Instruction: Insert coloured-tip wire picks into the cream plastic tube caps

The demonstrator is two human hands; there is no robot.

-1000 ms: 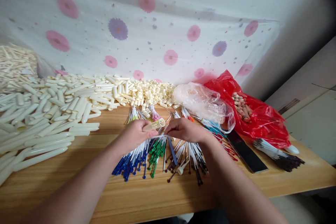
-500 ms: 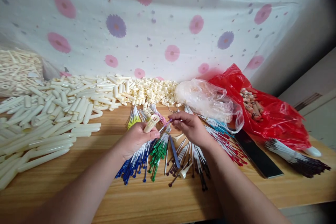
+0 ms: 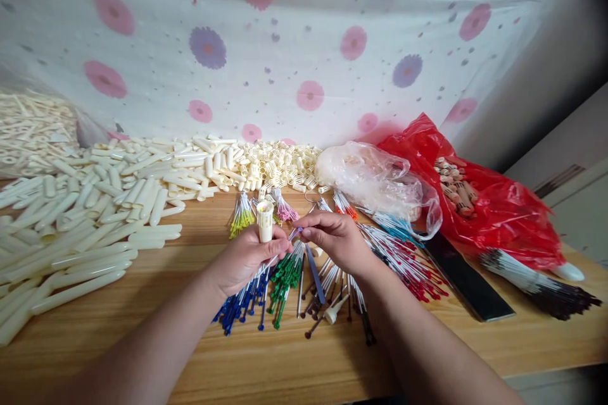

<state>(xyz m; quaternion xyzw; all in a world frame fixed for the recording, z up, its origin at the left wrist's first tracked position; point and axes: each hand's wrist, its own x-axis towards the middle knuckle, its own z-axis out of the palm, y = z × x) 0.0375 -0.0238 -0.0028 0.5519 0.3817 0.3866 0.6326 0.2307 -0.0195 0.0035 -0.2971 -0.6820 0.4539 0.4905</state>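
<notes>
My left hand (image 3: 247, 256) is closed round a short cream plastic tube (image 3: 265, 221), held upright with its open end up. My right hand (image 3: 332, 237) pinches a thin pin with a purple tip (image 3: 295, 231) right beside the tube. Both hands hover over rows of thin white pins lying on the wooden table (image 3: 142, 342): blue-tipped pins (image 3: 240, 300), green-tipped pins (image 3: 284, 278), dark-tipped pins (image 3: 342, 285) and red-tipped pins (image 3: 408, 262).
Heaps of long cream tubes (image 3: 85, 228) cover the table's left. Small cream spring-like pieces (image 3: 278, 168) lie at the back. A clear plastic bag (image 3: 375, 183), a red bag (image 3: 494, 215), a black strip (image 3: 463, 285) and a brush-like bundle (image 3: 536, 285) lie to the right. Flowered cloth (image 3: 266, 57) hangs behind.
My left hand has turned the cream tube from lying sideways to upright. My right hand has picked up a purple-tipped pin and brought it next to the tube.
</notes>
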